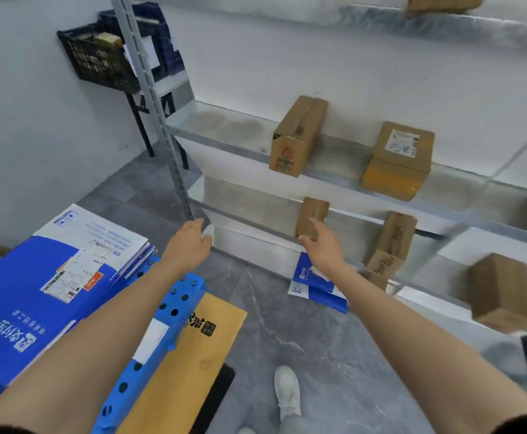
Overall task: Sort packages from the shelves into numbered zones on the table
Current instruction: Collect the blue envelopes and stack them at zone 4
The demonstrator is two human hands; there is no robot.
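Lower left: blue mailers [36, 292] heaped on a blue perforated crate [161, 324], yellow envelope [193, 355] beside it. Left hand [191, 242] at mid-frame, fingers curled away, white bit at the tips, cannot tell if held. Right hand [321, 245] spread, fingertips at the small box [313, 211] on the lower shelf [249, 198], not wrapped round it. Risks: a one-handed grab slips, or the forearm knocks the overhanging box [503, 292] at right.

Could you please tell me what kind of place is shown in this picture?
Probably a parcel storage or sorting room. Metal shelves hold taped cardboard boxes, at least one with a shipping label, and blue courier mailers with printed labels lie stacked at the lower left.
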